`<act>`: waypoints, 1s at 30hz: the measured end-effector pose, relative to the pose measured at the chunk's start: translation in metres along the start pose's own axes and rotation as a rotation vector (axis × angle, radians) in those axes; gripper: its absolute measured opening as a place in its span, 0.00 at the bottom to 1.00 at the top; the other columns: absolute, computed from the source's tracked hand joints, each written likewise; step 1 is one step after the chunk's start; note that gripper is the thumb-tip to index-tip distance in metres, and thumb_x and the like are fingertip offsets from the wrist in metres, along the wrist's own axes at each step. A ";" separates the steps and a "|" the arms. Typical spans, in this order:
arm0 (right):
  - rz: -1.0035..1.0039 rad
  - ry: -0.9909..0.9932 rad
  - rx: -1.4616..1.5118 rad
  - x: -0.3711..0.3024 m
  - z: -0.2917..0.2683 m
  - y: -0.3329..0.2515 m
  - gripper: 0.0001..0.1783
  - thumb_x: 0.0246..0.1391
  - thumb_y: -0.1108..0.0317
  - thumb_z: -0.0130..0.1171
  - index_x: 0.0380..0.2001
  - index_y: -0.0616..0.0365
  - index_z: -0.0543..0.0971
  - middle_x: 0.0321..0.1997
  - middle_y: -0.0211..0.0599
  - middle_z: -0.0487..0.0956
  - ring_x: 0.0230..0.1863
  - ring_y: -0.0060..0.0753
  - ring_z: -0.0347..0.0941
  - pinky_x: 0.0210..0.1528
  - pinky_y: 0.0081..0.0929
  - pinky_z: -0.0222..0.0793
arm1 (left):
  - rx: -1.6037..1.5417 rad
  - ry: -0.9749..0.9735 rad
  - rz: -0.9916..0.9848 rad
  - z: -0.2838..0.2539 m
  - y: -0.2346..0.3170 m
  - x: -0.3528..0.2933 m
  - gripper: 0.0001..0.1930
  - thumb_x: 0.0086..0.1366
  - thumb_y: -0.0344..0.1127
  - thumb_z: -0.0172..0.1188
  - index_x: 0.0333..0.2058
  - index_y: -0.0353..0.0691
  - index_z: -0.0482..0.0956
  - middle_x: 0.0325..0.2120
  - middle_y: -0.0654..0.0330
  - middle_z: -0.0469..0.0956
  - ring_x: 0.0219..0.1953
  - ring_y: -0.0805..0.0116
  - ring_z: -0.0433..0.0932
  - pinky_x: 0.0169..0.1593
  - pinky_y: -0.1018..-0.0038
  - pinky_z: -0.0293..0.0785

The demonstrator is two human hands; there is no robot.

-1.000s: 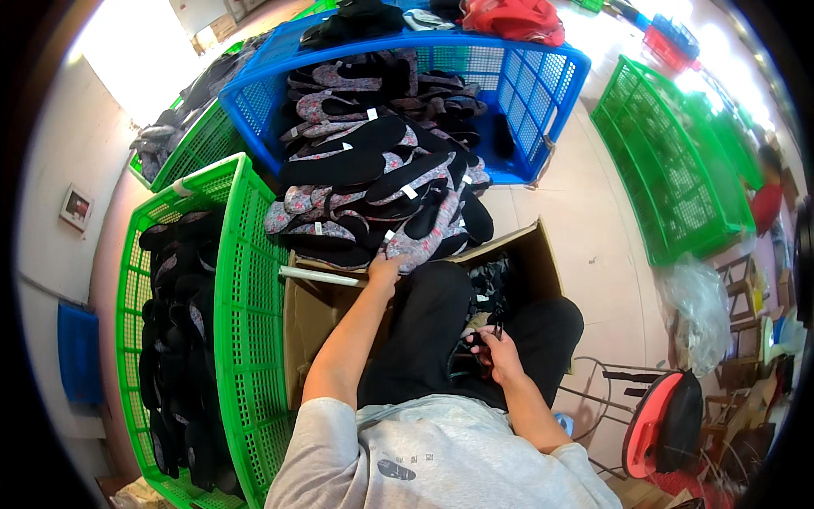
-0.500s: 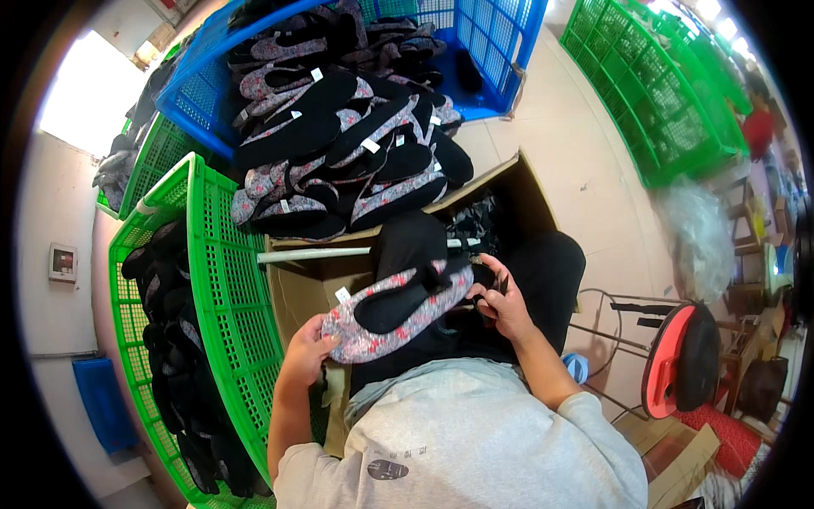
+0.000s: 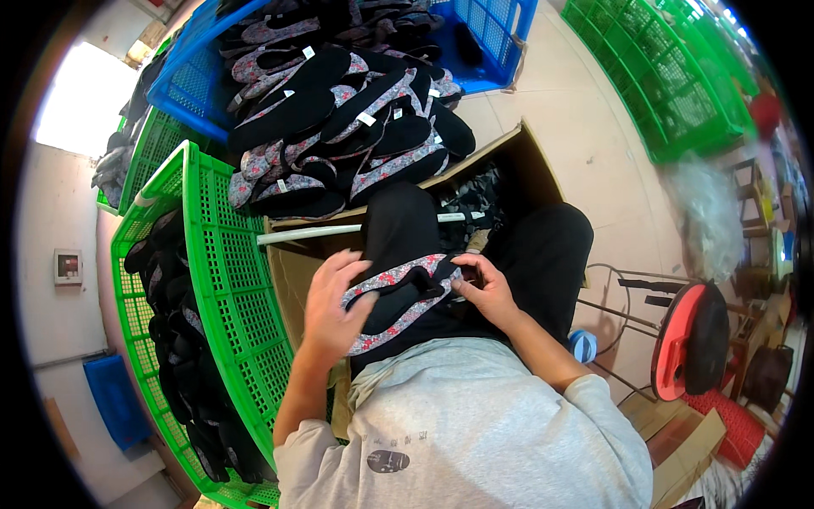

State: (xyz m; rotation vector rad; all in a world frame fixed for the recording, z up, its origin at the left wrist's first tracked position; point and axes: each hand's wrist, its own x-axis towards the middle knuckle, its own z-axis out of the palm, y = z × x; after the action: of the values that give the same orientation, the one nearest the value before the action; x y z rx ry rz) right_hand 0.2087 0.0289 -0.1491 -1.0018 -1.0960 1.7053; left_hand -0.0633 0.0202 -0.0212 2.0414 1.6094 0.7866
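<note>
The slipper [image 3: 397,304] sits above the legs [image 3: 543,254], its right end pinched by the right hand [image 3: 485,290], and could swing or drop toward the box [image 3: 290,284] should that pinch loosen, since the left hand [image 3: 334,307] is spread at the other end

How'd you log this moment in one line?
left hand: open, fingers spread; right hand: pinching right end of floral shoe; shoe pile: farther ahead
</note>
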 end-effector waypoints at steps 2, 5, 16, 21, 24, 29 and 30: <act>-0.081 0.059 0.001 0.002 0.008 0.000 0.19 0.56 0.76 0.65 0.51 0.55 0.75 0.49 0.25 0.77 0.36 0.10 0.67 0.38 0.13 0.64 | 0.071 -0.007 0.126 0.015 0.020 0.020 0.17 0.49 0.28 0.69 0.40 0.40 0.80 0.50 0.54 0.75 0.60 0.51 0.70 0.62 0.60 0.65; -0.160 0.131 -0.096 0.003 0.009 0.001 0.16 0.55 0.77 0.65 0.47 0.56 0.77 0.51 0.25 0.77 0.35 0.11 0.67 0.36 0.14 0.64 | -0.013 -0.172 0.111 0.036 0.040 0.035 0.14 0.49 0.30 0.70 0.36 0.39 0.81 0.41 0.56 0.76 0.49 0.51 0.73 0.53 0.62 0.69; -0.159 0.274 -0.053 0.006 0.012 -0.006 0.08 0.56 0.78 0.62 0.40 0.60 0.79 0.40 0.26 0.80 0.33 0.11 0.70 0.35 0.13 0.67 | 0.034 -0.157 0.144 0.065 0.040 0.045 0.18 0.48 0.34 0.73 0.37 0.36 0.80 0.37 0.56 0.73 0.43 0.54 0.72 0.47 0.64 0.70; -0.241 0.300 -0.035 0.012 0.011 -0.011 0.07 0.56 0.78 0.62 0.39 0.61 0.79 0.36 0.27 0.80 0.31 0.11 0.70 0.34 0.13 0.68 | 0.076 -0.248 0.104 0.067 0.037 0.047 0.19 0.47 0.35 0.72 0.39 0.35 0.80 0.39 0.56 0.72 0.46 0.55 0.71 0.49 0.65 0.70; -0.335 0.268 -0.098 0.016 0.009 -0.012 0.07 0.56 0.78 0.62 0.38 0.60 0.79 0.38 0.27 0.81 0.30 0.11 0.69 0.33 0.13 0.66 | 0.011 -0.269 0.094 0.069 0.034 0.048 0.18 0.47 0.35 0.73 0.37 0.36 0.80 0.39 0.56 0.72 0.45 0.54 0.71 0.49 0.64 0.70; -0.366 0.278 -0.194 0.022 0.005 -0.025 0.06 0.56 0.78 0.62 0.37 0.60 0.79 0.40 0.29 0.82 0.31 0.10 0.68 0.33 0.13 0.65 | -0.129 -0.276 0.090 0.075 0.020 0.052 0.12 0.49 0.34 0.72 0.30 0.37 0.81 0.33 0.56 0.74 0.41 0.54 0.73 0.45 0.64 0.71; -0.379 0.283 -0.234 0.025 0.002 -0.026 0.06 0.56 0.78 0.61 0.37 0.60 0.79 0.41 0.29 0.82 0.31 0.10 0.68 0.33 0.13 0.65 | -0.148 -0.289 0.079 0.075 0.018 0.054 0.11 0.49 0.34 0.71 0.29 0.37 0.81 0.33 0.56 0.74 0.40 0.54 0.73 0.44 0.63 0.71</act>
State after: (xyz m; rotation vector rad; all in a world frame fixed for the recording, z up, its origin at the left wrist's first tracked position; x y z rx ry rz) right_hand 0.2048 0.0581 -0.1282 -1.0625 -1.2236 1.1155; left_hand 0.0090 0.0697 -0.0568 2.0158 1.2818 0.5856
